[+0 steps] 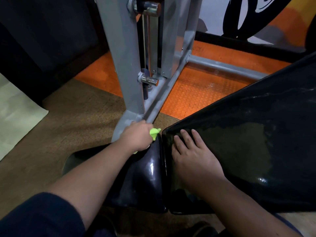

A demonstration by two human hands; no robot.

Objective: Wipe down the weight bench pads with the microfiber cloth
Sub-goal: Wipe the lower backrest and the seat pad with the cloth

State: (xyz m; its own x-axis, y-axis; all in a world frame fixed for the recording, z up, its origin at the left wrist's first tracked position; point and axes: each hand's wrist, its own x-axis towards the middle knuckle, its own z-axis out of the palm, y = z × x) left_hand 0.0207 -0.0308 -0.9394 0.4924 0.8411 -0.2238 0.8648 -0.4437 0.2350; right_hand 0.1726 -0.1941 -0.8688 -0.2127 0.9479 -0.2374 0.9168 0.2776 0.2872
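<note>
Two glossy black bench pads fill the lower right: a small seat pad (147, 177) and a long back pad (248, 134) that rises to the upper right. My left hand (136, 137) grips a bright green microfiber cloth (154, 132) at the far edge of the seat pad, by the gap between the pads. Most of the cloth is hidden under that hand. On the near end of the back pad my right hand (191, 154) rests flat, its fingers straight and spread.
A grey steel frame (123, 65) with chrome pegs (149, 80) stands just beyond the seat pad; its base bar runs along the floor. Orange studded matting (196, 93) and brown carpet (68, 117) cover the floor. A black weight plate (239, 17) leans at the top right.
</note>
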